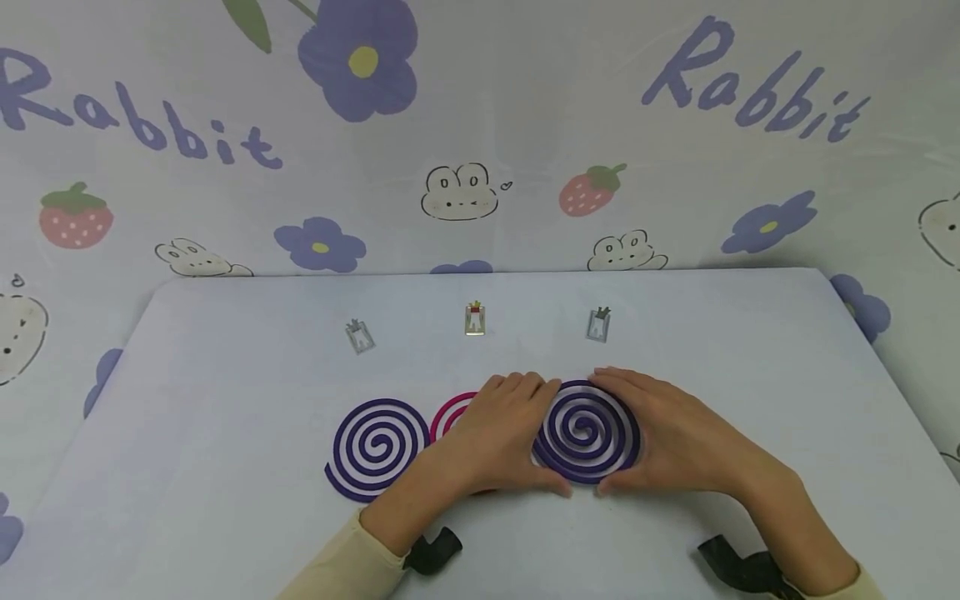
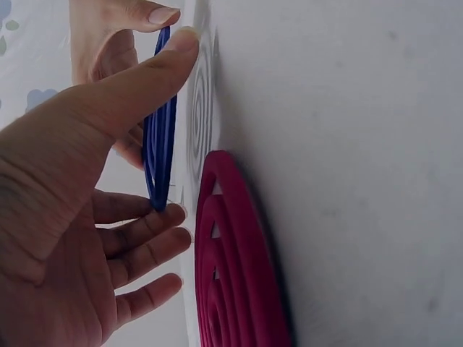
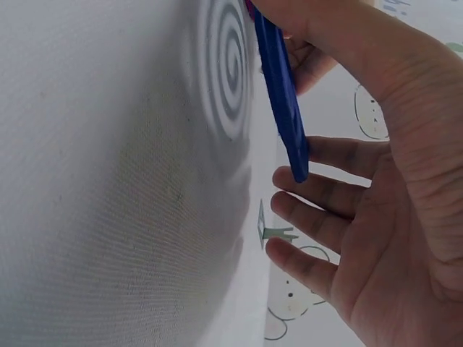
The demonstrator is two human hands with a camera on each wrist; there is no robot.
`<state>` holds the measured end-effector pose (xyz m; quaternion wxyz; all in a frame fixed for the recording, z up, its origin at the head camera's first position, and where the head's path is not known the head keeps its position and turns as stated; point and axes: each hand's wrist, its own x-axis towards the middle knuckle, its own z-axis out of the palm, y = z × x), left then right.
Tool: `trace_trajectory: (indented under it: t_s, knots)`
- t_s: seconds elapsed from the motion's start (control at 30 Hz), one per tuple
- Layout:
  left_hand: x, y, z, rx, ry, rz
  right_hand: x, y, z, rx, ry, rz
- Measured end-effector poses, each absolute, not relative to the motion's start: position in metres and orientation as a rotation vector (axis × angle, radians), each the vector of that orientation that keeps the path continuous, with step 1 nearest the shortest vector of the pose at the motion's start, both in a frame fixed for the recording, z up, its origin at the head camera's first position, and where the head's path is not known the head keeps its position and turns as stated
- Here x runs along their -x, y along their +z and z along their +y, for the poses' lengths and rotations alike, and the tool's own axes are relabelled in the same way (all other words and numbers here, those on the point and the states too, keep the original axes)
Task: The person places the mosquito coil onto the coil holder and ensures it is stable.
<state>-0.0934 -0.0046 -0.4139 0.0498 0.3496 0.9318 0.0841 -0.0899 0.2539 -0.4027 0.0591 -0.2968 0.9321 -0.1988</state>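
My left hand (image 1: pixel 502 437) and right hand (image 1: pixel 663 429) grip the blue spiral (image 1: pixel 585 429) between them, thumbs on its near rim, fingers on its far rim. I have it raised off the tabletop (image 1: pixel 225 375), to the right of the pink spiral (image 2: pixel 246 260). If one thumb slipped off that thin edge, or I lifted unevenly, I think it could tip or drop; squeezing too hard might bow the coils. It lies roughly level, flat side up; being round, it has no long axis, and I cannot tell where its outer end points.
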Motion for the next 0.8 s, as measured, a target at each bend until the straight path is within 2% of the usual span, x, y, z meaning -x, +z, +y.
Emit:
trace_trajectory:
  t_s: [0.33,0.8]
  knots:
    - [0.099,-0.407,-0.003,-0.982,0.403,2.814,0.094,-0.399,0.251,0.809,-0.631,2.815]
    - [0.124,-0.376,-0.005,-0.792,0.766,2.67,0.109,-0.376,0.24,0.649,-0.754,2.835]
